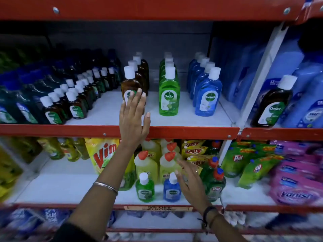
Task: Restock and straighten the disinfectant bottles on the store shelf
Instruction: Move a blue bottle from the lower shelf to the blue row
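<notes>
The brown disinfectant bottle (130, 86), fronting its row at twelve o'clock of the flat, unclenched left hand (133, 117) on the upper shelf (192, 131), looks rigid, slick and liquid-heavy, best grasped round its waist; the right hand (190, 180) hangs open, holding nothing.
</notes>
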Motion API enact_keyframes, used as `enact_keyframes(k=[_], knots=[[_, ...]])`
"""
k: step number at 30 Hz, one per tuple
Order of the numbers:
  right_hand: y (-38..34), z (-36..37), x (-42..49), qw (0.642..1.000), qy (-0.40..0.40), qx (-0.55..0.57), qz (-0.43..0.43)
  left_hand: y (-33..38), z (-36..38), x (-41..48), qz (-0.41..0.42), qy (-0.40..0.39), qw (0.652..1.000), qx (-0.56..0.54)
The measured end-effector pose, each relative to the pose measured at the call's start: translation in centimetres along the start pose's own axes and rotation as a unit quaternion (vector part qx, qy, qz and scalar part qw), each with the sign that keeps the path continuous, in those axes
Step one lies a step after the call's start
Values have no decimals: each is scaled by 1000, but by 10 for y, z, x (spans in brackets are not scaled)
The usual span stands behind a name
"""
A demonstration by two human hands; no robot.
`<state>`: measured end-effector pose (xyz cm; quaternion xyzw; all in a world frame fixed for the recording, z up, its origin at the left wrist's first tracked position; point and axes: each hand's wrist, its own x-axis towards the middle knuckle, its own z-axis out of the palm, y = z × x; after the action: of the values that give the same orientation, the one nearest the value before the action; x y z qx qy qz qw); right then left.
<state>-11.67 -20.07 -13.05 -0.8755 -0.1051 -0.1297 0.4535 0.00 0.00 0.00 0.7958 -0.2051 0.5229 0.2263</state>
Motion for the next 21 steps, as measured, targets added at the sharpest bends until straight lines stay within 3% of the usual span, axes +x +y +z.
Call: enact_keyframes(k=[4, 7, 14, 21], knots=[[29, 14, -7, 993, -97, 12, 71, -16, 8, -3, -56, -60, 995, 65], [39, 18, -5, 986, -117, 43, 107, -20, 14, -5, -34, -73, 990, 114], [29, 1, 13, 985, -76, 114, 106, -21, 15, -5, -28, -64, 989, 131], [-38, -59, 40, 983, -2, 182, 20, -20, 13, -4, -35, -79, 989, 122]])
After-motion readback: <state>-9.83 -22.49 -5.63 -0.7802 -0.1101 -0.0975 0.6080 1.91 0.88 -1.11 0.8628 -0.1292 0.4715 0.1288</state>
